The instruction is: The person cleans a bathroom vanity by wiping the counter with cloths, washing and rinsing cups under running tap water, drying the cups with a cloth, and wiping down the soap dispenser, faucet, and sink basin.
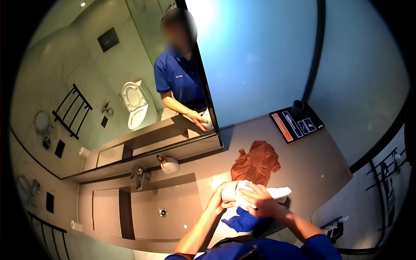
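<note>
My left hand (218,200) is wrapped round a pale beige cylinder (229,192), which lies on its side; I cannot make out whether it is a cup or a roll. Fingers of my right hand (259,202) press a white cloth (278,192) against the cylinder's right end, and the cloth trails out to the right. Just beyond both hands a crumpled brown cloth (255,162) rests on the counter. A blue cloth (242,221) is bunched below my hands, near the counter's front edge.
Left of me is a sink (162,197) with a faucet (139,175) and a soap dispenser (168,164). A black tray (318,117) with packets and a dark cup (297,107) stands at the counter's (312,173) back right. A mirror (86,65) fills the left wall.
</note>
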The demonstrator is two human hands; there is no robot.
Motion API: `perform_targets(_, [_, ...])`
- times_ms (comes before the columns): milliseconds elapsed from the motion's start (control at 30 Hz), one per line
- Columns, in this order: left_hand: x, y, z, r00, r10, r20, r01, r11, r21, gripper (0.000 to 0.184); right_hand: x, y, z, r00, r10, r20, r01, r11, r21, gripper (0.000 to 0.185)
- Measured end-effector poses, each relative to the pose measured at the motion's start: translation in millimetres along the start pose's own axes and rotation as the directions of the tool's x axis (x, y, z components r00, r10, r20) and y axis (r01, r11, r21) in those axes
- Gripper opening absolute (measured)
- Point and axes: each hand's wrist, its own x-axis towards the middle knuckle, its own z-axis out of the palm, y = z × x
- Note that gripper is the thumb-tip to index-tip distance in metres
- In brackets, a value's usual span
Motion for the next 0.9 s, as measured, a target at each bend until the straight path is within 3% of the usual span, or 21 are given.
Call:
perform_targets(67, [-13, 6, 19, 1.000, 0.026, 0.005, -0.026, 0.988, 0.152, 0.047, 3, -2, -2, 0.970, -0.126, 0.206, 0.155, 0.979, -0.133, 0.037])
perform_targets(100, [-17, 7, 28, 1.000, 0.021, 0.014, -0.023, 0.988, 0.155, 0.047, -2, 4, 1, 0.972, -0.117, 0.205, 0.148, 0.979, -0.141, 0.037])
perform_targets(167, [-22, 5, 37, 0.942, 0.336, 0.013, -0.317, 0.876, 0.363, 0.045, -18, 16, 23, 0.966, -0.111, 0.234, 0.136, 0.987, -0.090, 0.038])
perform_targets(200, [-25, 8, 39, 0.910, 0.406, 0.079, -0.407, 0.845, 0.348, 0.052, -19, 16, 32, 0.983, -0.176, 0.057, 0.180, 0.981, -0.074, 0.034])
perform_targets(233, [-28, 9, 37, 0.911, 0.405, 0.080, -0.406, 0.845, 0.349, 0.052, -22, 11, 38, 0.983, -0.175, 0.056, 0.179, 0.981, -0.074, 0.034])
perform_targets(300, [-32, 14, 29, 0.779, 0.547, 0.307, -0.610, 0.549, 0.572, 0.058, -22, 7, 44, 0.986, 0.132, 0.104, -0.164, 0.892, 0.422, 0.031])
perform_targets(333, [-36, 17, 22, 0.799, 0.474, 0.370, -0.601, 0.601, 0.527, 0.068, -21, 7, 44, 0.986, 0.129, 0.109, -0.164, 0.889, 0.428, 0.031])
perform_targets(367, [-39, 20, 17, 0.806, 0.470, 0.359, -0.591, 0.606, 0.532, 0.068, -21, 4, 43, 0.927, 0.312, 0.206, -0.358, 0.582, 0.730, 0.034])
perform_targets(400, [-40, 26, 14, 0.781, 0.413, 0.468, -0.623, 0.571, 0.534, 0.072, -18, -1, 39, 0.829, 0.426, 0.362, -0.457, 0.143, 0.878, 0.037])
perform_targets(433, [-38, 35, 13, 0.738, 0.349, 0.577, -0.663, 0.534, 0.525, 0.077, -13, -5, 32, 0.715, 0.446, 0.539, -0.435, -0.319, 0.842, 0.040])
perform_targets(467, [-39, 44, 12, 0.810, 0.213, 0.547, -0.526, 0.676, 0.515, 0.084, -4, -12, 21, 0.621, 0.549, 0.560, -0.608, -0.115, 0.786, 0.038])
perform_targets(500, [-30, 55, 2, 0.755, 0.172, 0.633, -0.613, 0.528, 0.587, 0.084, -6, -8, 25, 0.619, 0.548, 0.563, -0.611, -0.114, 0.783, 0.038])
perform_targets(533, [-29, 63, 5, 0.779, 0.152, 0.608, -0.559, 0.607, 0.565, 0.082, -9, -1, 35, 0.849, 0.481, 0.221, -0.483, 0.535, 0.693, 0.033])
perform_targets(567, [-31, 66, 7, 0.805, 0.126, 0.580, -0.495, 0.682, 0.539, 0.079, -13, 6, 47, 0.985, 0.172, -0.020, -0.159, 0.945, 0.286, 0.029])
perform_targets(633, [-12, 39, 29, 0.968, 0.231, 0.093, -0.247, 0.837, 0.488, 0.053, -15, 6, 66, 0.985, 0.096, -0.146, -0.053, 0.959, 0.278, 0.027])
perform_targets(700, [-10, 21, 37, 0.851, 0.519, 0.076, -0.401, 0.551, 0.732, 0.045, -12, -6, 73, 0.832, 0.546, 0.099, -0.434, 0.530, 0.728, 0.029])
perform_targets(733, [-14, 14, 41, 0.767, 0.626, 0.140, -0.504, 0.454, 0.734, 0.045, -15, 5, 59, 0.795, 0.507, 0.333, -0.524, 0.298, 0.798, 0.038])
perform_targets(767, [-19, 12, 42, 0.689, 0.664, 0.291, -0.620, 0.332, 0.711, 0.048, -13, 7, 51, 0.792, 0.515, 0.328, -0.522, 0.291, 0.802, 0.038])
perform_targets(833, [-24, 26, 45, 0.390, 0.633, 0.669, -0.849, -0.033, 0.527, 0.057, -20, 3, 38, 0.758, 0.460, 0.462, -0.331, -0.339, 0.880, 0.027])
perform_targets(867, [-26, 34, 48, 0.391, 0.633, 0.668, -0.852, -0.025, 0.523, 0.057, -45, 16, 65, 0.924, 0.366, -0.115, 0.016, 0.262, 0.965, 0.028])
perform_targets(900, [-28, 44, 51, 0.461, 0.551, 0.695, -0.833, -0.001, 0.553, 0.062, -46, 16, 58, 0.924, 0.365, -0.112, 0.012, 0.267, 0.964, 0.028])
